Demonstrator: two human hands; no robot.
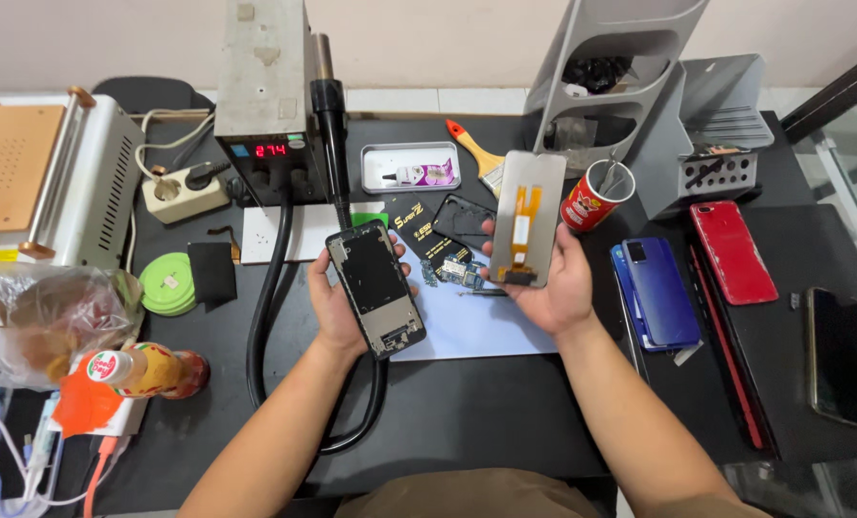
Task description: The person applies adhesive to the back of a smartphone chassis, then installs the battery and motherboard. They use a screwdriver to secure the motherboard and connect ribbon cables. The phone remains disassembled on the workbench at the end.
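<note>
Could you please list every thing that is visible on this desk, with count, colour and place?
open phone frame: 1, black, left hand
grey display panel with orange flex cable: 1, right hand
blue phone: 1, right of centre
red phone: 1, right
dark phone: 1, far right
grey hot-air station: 1, back
red cup: 1, back
orange-handled brush: 1, back
left hand: 1
right hand: 1

left hand [337, 302] grips an opened phone frame [375, 288], inner side up. right hand [553, 288] holds a screen panel [527, 219] upright, orange ribbon cable facing the camera. small circuit board [459, 271] lies between them on a pale blue mat [476, 326]. blue phone [660, 291] and red phone [732, 251] rest to the right.
</note>
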